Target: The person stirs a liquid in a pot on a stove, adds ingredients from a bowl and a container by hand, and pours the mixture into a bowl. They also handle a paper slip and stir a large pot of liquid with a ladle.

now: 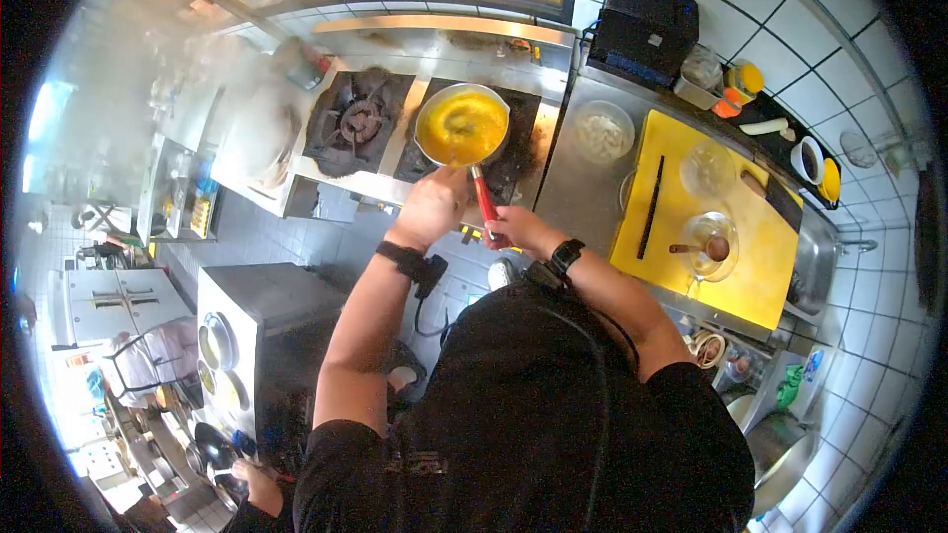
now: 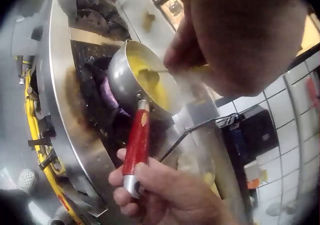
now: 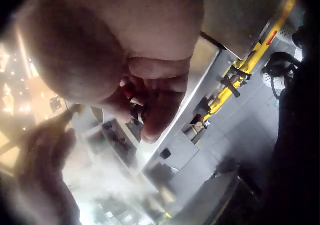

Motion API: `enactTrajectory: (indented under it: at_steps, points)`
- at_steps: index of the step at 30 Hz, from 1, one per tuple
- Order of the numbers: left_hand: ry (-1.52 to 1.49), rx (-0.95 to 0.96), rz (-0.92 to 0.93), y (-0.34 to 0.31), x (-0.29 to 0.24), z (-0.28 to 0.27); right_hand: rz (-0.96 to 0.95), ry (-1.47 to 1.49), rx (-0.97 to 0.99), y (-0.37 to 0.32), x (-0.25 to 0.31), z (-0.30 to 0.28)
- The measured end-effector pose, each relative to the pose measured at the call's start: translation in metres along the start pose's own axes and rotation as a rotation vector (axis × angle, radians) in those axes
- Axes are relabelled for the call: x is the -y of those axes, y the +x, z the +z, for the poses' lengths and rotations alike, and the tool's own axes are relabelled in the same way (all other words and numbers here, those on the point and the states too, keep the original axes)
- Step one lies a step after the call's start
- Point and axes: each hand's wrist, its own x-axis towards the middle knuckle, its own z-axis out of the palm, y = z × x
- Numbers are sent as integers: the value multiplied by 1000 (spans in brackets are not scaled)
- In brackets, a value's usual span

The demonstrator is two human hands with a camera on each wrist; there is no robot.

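A pan [image 1: 462,125] with yellow food sits on the right burner, tilted in the left wrist view. My left hand [image 1: 432,205], large at the upper right of that view [image 2: 240,35], curls round a thin utensil whose end [image 2: 151,76] is in the food. Its type is unclear. Fingers of my right hand [image 1: 523,230] wrap the pan's red handle [image 1: 484,194], with the thumb along the metal end in the left wrist view. In the right wrist view my right hand [image 3: 150,75] covers most of the handle, and my left hand [image 3: 45,170] is at the left.
Another burner [image 1: 361,121] is left of the pan. At right, a yellow board [image 1: 652,227] holds a black stick [image 1: 652,207], a glass bowl with a ladle [image 1: 716,248] and a knife. A clear bowl [image 1: 602,131] stands between. Another person's hand [image 1: 259,490] shows lower left.
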Motion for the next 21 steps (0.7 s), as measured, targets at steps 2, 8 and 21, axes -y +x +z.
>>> enactTrajectory:
  at_steps: [2, 8, 21]
  points:
    - [53, 109, 9, -5, -14, -2, -12, 25, 16, -5, 0, -3]
    - [-59, -68, 50, 3, 1, 5, -16, 21, 19, -7, 1, 3]
    - [90, 28, 15, -10, -14, 7, 28, -6, 111, -16, 5, -8]
